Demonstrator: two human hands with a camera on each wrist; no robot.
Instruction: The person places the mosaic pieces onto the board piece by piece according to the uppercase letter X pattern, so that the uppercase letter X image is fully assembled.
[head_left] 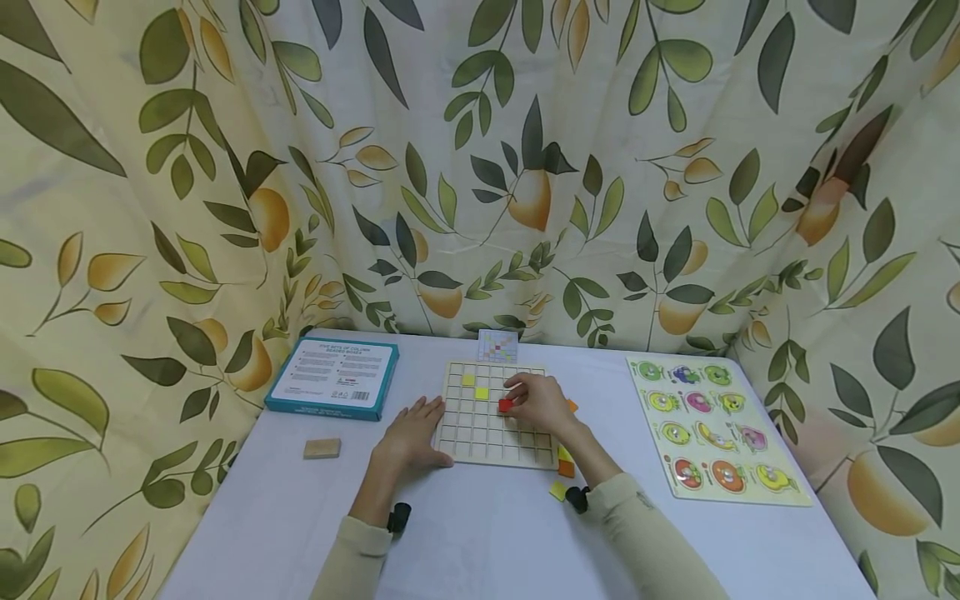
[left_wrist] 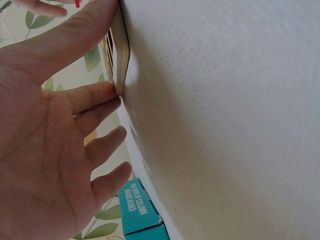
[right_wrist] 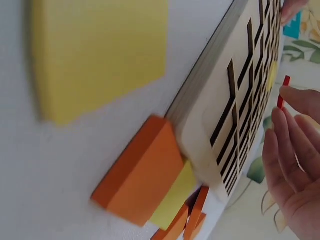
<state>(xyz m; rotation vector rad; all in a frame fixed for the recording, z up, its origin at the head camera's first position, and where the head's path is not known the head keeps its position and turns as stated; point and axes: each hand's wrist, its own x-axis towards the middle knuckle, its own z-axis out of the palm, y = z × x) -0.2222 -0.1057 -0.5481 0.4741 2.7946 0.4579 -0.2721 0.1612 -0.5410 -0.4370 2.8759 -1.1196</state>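
A wooden grid board [head_left: 491, 433] lies at the table's middle with two yellow tiles [head_left: 475, 387] set in its upper left cells. My right hand [head_left: 516, 398] hovers over the board's centre and pinches a small red tile [head_left: 505, 406]; in the right wrist view the red tile [right_wrist: 284, 91] stands on edge at the fingertips [right_wrist: 300, 97] above the board [right_wrist: 235, 105]. My left hand [head_left: 429, 417] lies flat, its straight fingers [left_wrist: 95, 97] pressed against the board's left edge [left_wrist: 120, 50].
Loose orange tiles [right_wrist: 142, 172] and yellow tiles [right_wrist: 100, 55] lie by the board's right near corner. A teal box [head_left: 333, 377] and a wooden block [head_left: 322, 448] sit to the left, a fruit peg puzzle [head_left: 712, 427] to the right, and a pattern card [head_left: 497, 344] behind the board.
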